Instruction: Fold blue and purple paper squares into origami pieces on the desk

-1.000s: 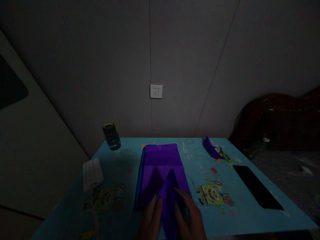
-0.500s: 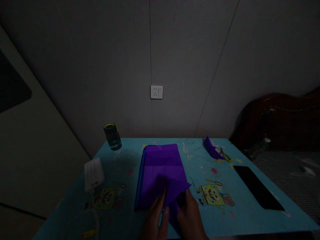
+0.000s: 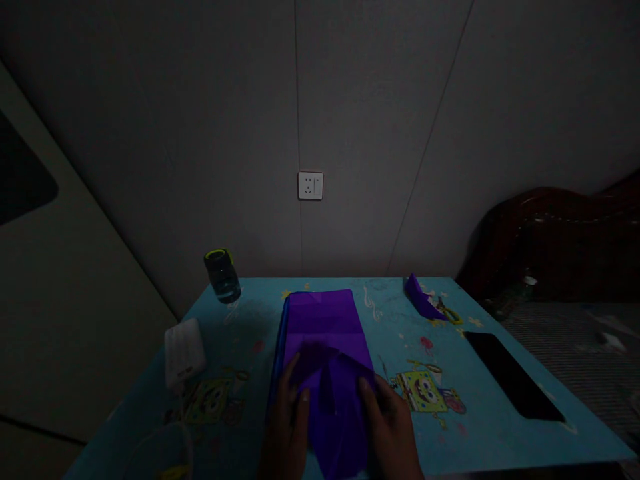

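Observation:
A partly folded purple paper (image 3: pixel 339 427) is held near the table's front edge, its upper part raised and opened out. My left hand (image 3: pixel 287 420) grips its left side, thumb in front and fingers behind. On the right side my right hand (image 3: pixel 387 420) pinches it between thumb and fingers. Just behind lies a flat creased purple sheet (image 3: pixel 325 313) on a blue folder-like item (image 3: pixel 281 340), whose left edge shows. At the back right sits another folded purple paper piece (image 3: pixel 421 298), with yellow-green scissors (image 3: pixel 453 315) beside it.
The blue cartoon-print table (image 3: pixel 380 333) stands against a wall with a socket (image 3: pixel 311 185). At the left are a dark bottle (image 3: pixel 223 277) and a white device (image 3: pixel 184 352) with a cable. A black flat object (image 3: pixel 513 375) lies right.
My hands have moved apart, left hand to the left and right hand slightly right. Between them the paper, folded over before, now spreads wider. The view has shifted slightly.

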The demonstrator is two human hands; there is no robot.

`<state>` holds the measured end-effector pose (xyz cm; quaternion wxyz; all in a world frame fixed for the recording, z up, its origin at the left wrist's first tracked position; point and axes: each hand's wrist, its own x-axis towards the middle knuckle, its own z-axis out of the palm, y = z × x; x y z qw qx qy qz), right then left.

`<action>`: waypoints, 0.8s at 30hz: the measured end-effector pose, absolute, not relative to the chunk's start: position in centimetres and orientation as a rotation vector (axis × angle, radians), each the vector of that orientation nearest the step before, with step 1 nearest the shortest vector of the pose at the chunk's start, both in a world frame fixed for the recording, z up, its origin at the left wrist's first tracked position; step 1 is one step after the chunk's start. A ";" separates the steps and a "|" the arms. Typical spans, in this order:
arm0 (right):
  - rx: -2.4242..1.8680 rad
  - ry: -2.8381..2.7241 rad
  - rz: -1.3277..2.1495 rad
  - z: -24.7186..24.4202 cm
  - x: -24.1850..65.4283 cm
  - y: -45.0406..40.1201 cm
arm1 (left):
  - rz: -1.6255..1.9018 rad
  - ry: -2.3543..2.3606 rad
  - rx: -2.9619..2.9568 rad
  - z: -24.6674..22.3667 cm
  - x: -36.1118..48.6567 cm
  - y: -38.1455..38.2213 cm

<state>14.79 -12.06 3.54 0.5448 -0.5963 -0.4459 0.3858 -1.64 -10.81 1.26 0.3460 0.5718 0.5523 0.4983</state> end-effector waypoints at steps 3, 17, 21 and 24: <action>-1.328 -1.002 1.121 4.4 14.6 -11.9 | 1.321 1.496 1.596 1.1 -2.0 -9.6; -1.397 -1.387 0.914 5.3 14.8 -12.7 | 0.331 1.701 2.139 2.6 -0.3 -8.0; -1.459 -1.446 0.759 4.9 15.8 -12.3 | 0.192 1.661 2.165 4.0 -0.1 -7.9; -1.500 -1.437 0.685 5.2 16.6 -11.9 | 0.278 1.612 2.083 4.6 0.0 -8.0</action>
